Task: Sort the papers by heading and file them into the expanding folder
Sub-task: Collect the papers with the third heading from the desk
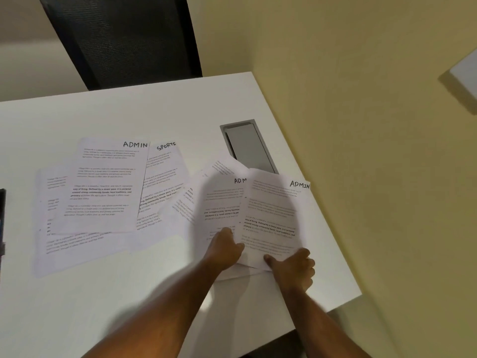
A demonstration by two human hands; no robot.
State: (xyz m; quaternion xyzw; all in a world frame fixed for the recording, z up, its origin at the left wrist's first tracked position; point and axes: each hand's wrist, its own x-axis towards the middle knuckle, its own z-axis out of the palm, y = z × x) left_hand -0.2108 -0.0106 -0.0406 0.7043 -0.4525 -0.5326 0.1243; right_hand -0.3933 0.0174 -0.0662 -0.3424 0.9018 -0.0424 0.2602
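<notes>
ADMIN sheet (273,215) lengthwise away, heading far; both hands' fingers (302,259) pinching its near edge.

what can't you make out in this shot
Head view:
- Second ADMIN sheet: heading cut off by the top ADMIN sheet.
- Body text: too blurred to read.
- Dark object: cut by the left edge.
- Left hand fingertips: hidden under paper.
- Expanding folder: not visible.
</notes>
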